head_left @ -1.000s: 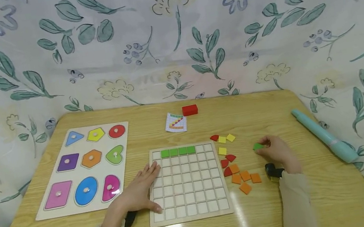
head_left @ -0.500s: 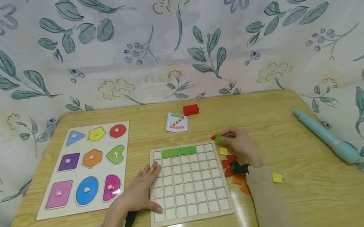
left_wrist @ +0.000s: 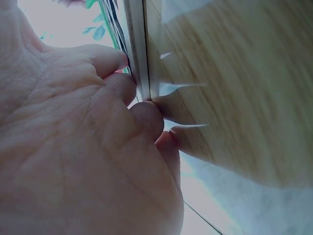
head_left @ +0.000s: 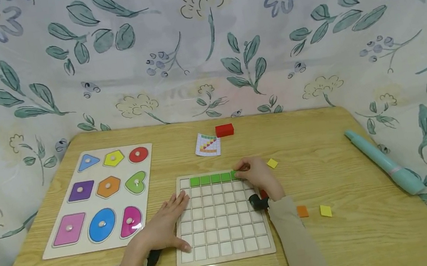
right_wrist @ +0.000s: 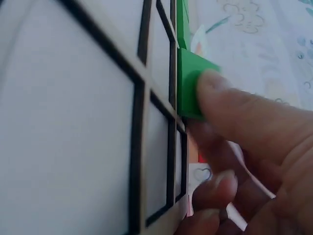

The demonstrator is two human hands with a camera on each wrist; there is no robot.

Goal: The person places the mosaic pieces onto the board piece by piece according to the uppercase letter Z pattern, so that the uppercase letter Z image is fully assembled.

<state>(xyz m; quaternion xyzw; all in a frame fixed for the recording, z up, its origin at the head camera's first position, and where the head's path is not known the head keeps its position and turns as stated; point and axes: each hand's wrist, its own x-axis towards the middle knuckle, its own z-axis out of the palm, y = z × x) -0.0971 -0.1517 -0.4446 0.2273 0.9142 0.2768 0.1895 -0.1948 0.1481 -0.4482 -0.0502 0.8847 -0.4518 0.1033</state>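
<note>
Our right hand (head_left: 257, 174) pinches a green square tile (right_wrist: 190, 90), thumb and finger closed to its size, at the grid board's (head_left: 226, 258) top row, just right of four green tiles (head_left: 215, 178). Our left hand (head_left: 161, 228) lies fingers extended, thumb spread, on the board's left edge. Further out on the surface (head_left: 370, 238): loose orange tile (head_left: 302, 211) and yellow tile (head_left: 326, 211) right of our sleeve; pattern card (head_left: 208, 145) beyond the board, red block (head_left: 224, 130) at its corner.

Table (head_left: 378, 237): tan woodgrain. Board (head_left: 220, 211): off-wht. Tiles (head_left: 215, 178), board back edge: grn. Block (head_left: 224, 130), nr table back edge: red. Tube (head_left: 378, 156), R edge: teal.
</note>
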